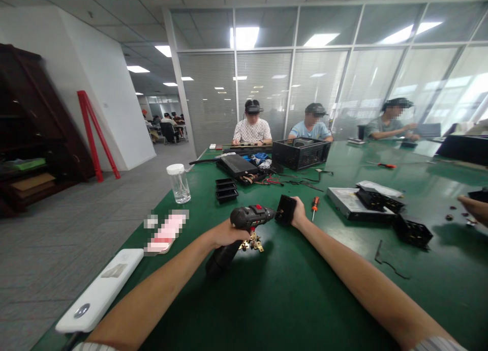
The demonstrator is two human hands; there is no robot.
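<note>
Holds drill (247,216) in left hand (225,235), with fingers curled closed around it and with thumb laid along its near side. Holds black box (285,209) in right hand (300,213), with fingers partly hidden behind it, so cannot tell exactly how far closed. Has box in front, beyond the bare middle of green table (229,310); cannot tell if resting on it or lifted. Points drill to the right, with its nose just beside the left part of box; cannot tell if touching.

Seems to be at the step of working on box with drill, but cannot say whether for fastening or for loosening. Next calls, in judgement, for setting drill straight to the wanted spot, bracing box firmly against the push, and pressing evenly, without letting box turn in the fingers.

Also shows brass parts (254,243) near drill, and screwdriver (315,204) lying to the right of right hand.
</note>
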